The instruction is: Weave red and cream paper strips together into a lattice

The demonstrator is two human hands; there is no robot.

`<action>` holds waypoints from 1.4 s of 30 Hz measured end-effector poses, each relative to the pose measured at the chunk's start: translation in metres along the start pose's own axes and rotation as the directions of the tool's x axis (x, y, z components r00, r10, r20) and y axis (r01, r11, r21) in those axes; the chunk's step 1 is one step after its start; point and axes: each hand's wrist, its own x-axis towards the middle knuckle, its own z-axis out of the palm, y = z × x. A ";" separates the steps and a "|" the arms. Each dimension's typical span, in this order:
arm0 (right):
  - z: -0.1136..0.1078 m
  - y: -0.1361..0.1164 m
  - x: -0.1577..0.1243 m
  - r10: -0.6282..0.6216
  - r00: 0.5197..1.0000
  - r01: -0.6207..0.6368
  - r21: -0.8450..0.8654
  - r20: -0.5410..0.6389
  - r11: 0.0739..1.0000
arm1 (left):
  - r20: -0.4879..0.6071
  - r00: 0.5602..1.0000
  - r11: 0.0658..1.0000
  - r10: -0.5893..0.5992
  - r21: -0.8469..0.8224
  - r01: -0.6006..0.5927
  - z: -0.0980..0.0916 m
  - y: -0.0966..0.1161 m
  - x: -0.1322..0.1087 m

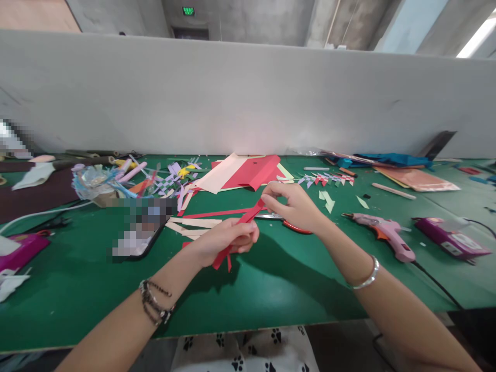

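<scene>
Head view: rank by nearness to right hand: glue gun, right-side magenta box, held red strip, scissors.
1. Held red strip: pinched in the right hand.
2. Scissors: on the table, just below it in view.
3. Glue gun: to the right.
4. Right-side magenta box: right, beyond the glue gun.

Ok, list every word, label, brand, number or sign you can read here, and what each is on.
"EXIT": green sign beyond the partition; marks above the word are too blurred to read.
Purple box at right: pale label, too small to read.
Phone: screen pixelated, nothing readable.
</scene>
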 end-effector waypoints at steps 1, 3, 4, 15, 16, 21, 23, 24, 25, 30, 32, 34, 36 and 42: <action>0.000 0.001 0.000 0.002 1.000 -0.002 0.004 0.003 1.000 | -0.021 1.000 1.000 0.012 0.003 -0.012 -0.001 0.000 0.000; 0.000 0.001 0.000 0.011 1.000 -0.011 0.016 0.006 1.000 | -0.032 0.999 1.000 -0.021 -0.003 0.021 -0.002 -0.002 0.000; 0.000 0.002 0.000 0.016 1.000 -0.016 0.024 0.012 1.000 | -0.023 0.998 0.999 -0.052 -0.012 0.052 -0.003 -0.003 -0.001; 0.000 0.010 0.001 0.056 0.998 -0.056 0.068 -0.007 0.996 | 0.135 0.982 0.967 -0.133 -0.202 0.159 -0.002 -0.016 -0.006; 0.000 0.011 0.000 0.058 0.998 -0.057 0.078 -0.009 0.995 | 0.129 0.983 0.966 -0.128 -0.208 0.153 -0.002 -0.016 -0.006; 0.001 0.018 -0.001 0.083 0.996 -0.081 0.131 -0.012 0.988 | 0.117 0.987 0.940 -0.113 -0.310 0.144 -0.001 -0.019 -0.010; 0.001 0.021 -0.001 0.098 0.995 -0.096 0.152 -0.003 0.984 | 0.098 0.987 0.938 -0.124 -0.313 0.149 -0.002 -0.020 -0.012; 0.001 0.022 -0.001 0.107 0.994 -0.106 0.163 0.002 0.981 | 0.075 0.989 0.944 -0.125 -0.298 0.142 -0.002 -0.021 -0.013; 0.001 0.024 -0.001 0.118 0.993 -0.118 0.174 0.007 0.978 | 0.049 0.991 0.952 -0.126 -0.275 0.134 -0.003 -0.022 -0.015; 0.005 0.029 -0.003 0.176 0.983 -0.184 0.210 0.055 0.960 | 0.024 0.991 0.976 -0.135 -0.167 0.137 -0.004 -0.030 -0.023; 0.008 0.030 -0.006 0.207 0.974 -0.224 0.231 0.097 0.947 | 0.042 0.989 0.982 -0.144 -0.120 0.148 -0.004 -0.033 -0.027; 0.010 0.032 -0.009 0.244 0.957 -0.279 0.253 0.158 0.927 | -0.003 0.985 0.985 -0.171 -0.037 0.170 -0.003 -0.034 -0.032; 0.012 0.034 -0.013 0.273 0.935 -0.329 0.266 0.226 0.906 | -0.094 0.973 0.972 -0.210 0.091 0.218 -0.005 -0.035 -0.038; 0.022 0.041 -0.023 0.261 0.863 -0.373 0.198 0.432 0.906 | -0.304 0.893 0.735 -0.332 0.509 0.447 -0.025 -0.034 -0.058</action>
